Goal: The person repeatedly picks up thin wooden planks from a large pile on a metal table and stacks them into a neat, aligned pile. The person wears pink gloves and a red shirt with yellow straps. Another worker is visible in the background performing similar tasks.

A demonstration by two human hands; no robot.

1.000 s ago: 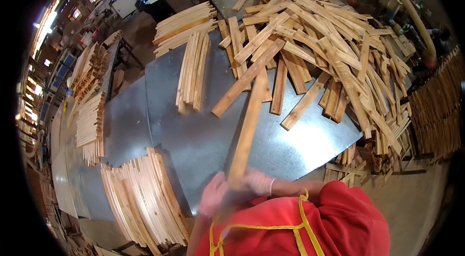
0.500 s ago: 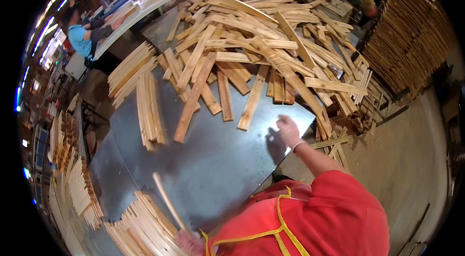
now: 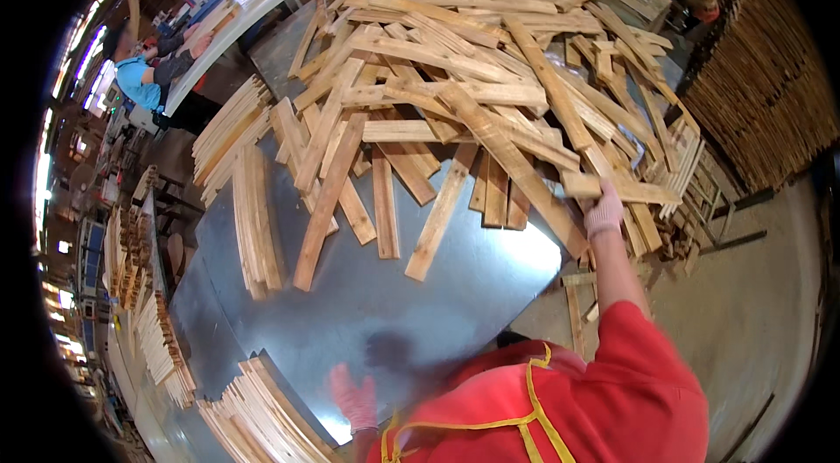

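My right hand [image 3: 604, 213], in a pale pinkish glove, reaches to the right side of a big heap of wooden slats [image 3: 437, 52]. Its fingers close on the near edge of a short wooden slat [image 3: 646, 192] that lies across others there. Over the near part of the metal table [image 3: 394, 305], my left hand [image 3: 354, 396] is gloved too, its fingers spread and nothing in them. Beside it on the left stands a row of slats set close together [image 3: 258, 410].
Two neat bundles, one of slats [image 3: 254, 227] and one farther back [image 3: 229, 135], lie at the table's left. Tall stacked boards [image 3: 761, 104] rise at the right. Wood scraps [image 3: 682, 244] lie below the table's right edge. A co-worker in blue [image 3: 140, 82] stands far left.
My right hand has moved right and away from me, from the bare tabletop onto the slat. My left hand has let go of a slat, now among the row, and come right with fingers spread.
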